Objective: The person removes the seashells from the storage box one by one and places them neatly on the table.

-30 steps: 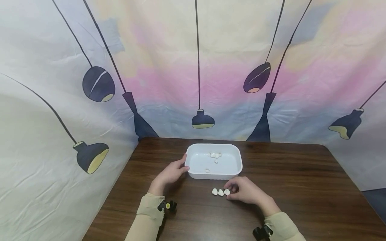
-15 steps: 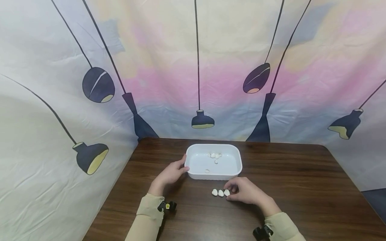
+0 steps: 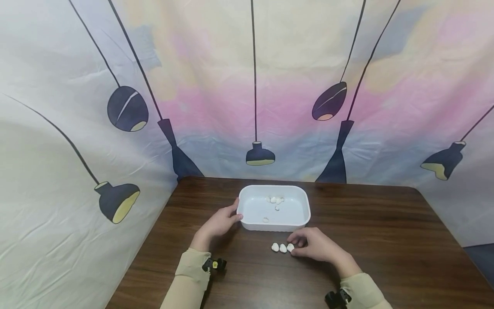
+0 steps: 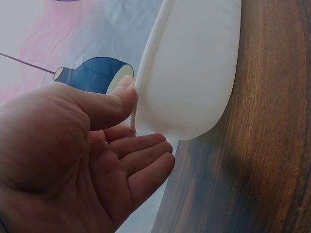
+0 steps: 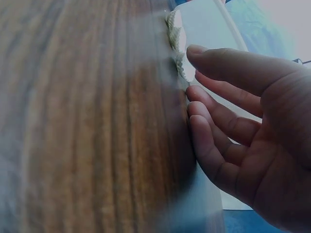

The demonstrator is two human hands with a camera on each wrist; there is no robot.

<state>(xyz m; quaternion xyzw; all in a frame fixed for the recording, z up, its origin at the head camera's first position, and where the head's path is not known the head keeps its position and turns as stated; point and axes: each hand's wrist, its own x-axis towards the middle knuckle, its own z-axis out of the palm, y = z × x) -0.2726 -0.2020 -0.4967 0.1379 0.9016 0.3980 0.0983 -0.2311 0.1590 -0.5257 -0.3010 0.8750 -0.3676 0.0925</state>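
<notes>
A white rectangular tray [image 3: 275, 226] stands on the table, and my left hand [image 3: 217, 222] holds its left end. In the left wrist view the thumb lies on the rim of that tray [image 4: 189, 73], with the fingers bent beneath it. Three small white seashells [image 3: 283, 248] lie in a row in front of the tray. My right hand [image 3: 318, 245] pinches the rightmost shell [image 3: 290, 247] between thumb and index finger. Seen from the right wrist, the shell [image 5: 185, 69] has a ridged surface and sits by the thumb tip; the index fingertip is partly hidden.
Several more small white shells [image 3: 275, 200] lie inside the tray, most toward its back wall. The dark wooden table [image 3: 370, 227] reaches to a cloth backdrop [image 3: 216, 107] printed with lamps.
</notes>
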